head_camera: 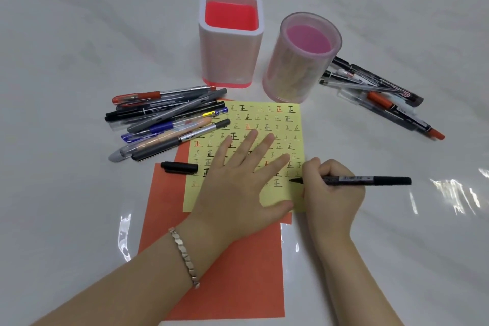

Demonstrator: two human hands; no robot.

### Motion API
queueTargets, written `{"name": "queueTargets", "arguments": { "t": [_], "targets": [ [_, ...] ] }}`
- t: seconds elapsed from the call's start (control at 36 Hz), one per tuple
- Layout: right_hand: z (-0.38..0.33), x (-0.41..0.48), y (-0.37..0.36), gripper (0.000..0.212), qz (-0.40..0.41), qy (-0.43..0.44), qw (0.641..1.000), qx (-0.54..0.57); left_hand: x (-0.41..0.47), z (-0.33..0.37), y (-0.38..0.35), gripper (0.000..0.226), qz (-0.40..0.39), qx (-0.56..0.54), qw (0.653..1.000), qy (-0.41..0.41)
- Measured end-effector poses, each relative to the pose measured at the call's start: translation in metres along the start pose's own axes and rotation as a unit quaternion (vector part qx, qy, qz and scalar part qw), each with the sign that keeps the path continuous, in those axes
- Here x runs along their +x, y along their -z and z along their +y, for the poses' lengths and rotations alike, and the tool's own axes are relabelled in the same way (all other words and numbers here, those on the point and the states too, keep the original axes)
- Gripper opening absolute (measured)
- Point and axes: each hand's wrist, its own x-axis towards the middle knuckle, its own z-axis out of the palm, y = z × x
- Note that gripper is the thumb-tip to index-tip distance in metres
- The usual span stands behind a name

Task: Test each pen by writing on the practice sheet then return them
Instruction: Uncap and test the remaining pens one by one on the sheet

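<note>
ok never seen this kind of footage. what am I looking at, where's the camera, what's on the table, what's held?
No machine here: a person works with bare hands. The single picture comes from a camera worn on their head, looking forward and down. The left hand, fingers straight, presses flat on a yellow practice sheet covered in small written characters, which lies on orange paper. The right hand has its grip round an uncapped black marker, tip over the sheet. A black cap lies left of the sheet. On the white table stand a square holder and a round holder, no pens visible inside, flanked by a left pile of pens and a right pile of pens.
</note>
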Motion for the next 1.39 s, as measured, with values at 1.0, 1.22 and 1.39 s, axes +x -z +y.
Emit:
{"name": "queueTargets", "arguments": {
  "t": [1.0,1.22,1.39],
  "targets": [
    [-0.0034,0.0002,0.0001,0.038,-0.008,-0.008,1.000,-0.011,0.0010,0.0002,-0.0002,0.068,0.006,-0.007,1.000,0.004],
    [-0.0034,0.0003,0.0009,0.042,-0.003,-0.007,1.000,-0.007,0.0015,0.0001,-0.0002,0.069,0.000,-0.005,1.000,0.007],
    [-0.0026,-0.0001,0.0004,0.041,-0.007,-0.005,1.000,-0.008,0.0012,0.0002,-0.0004,0.068,0.007,-0.007,1.000,0.004]
  ]
}}
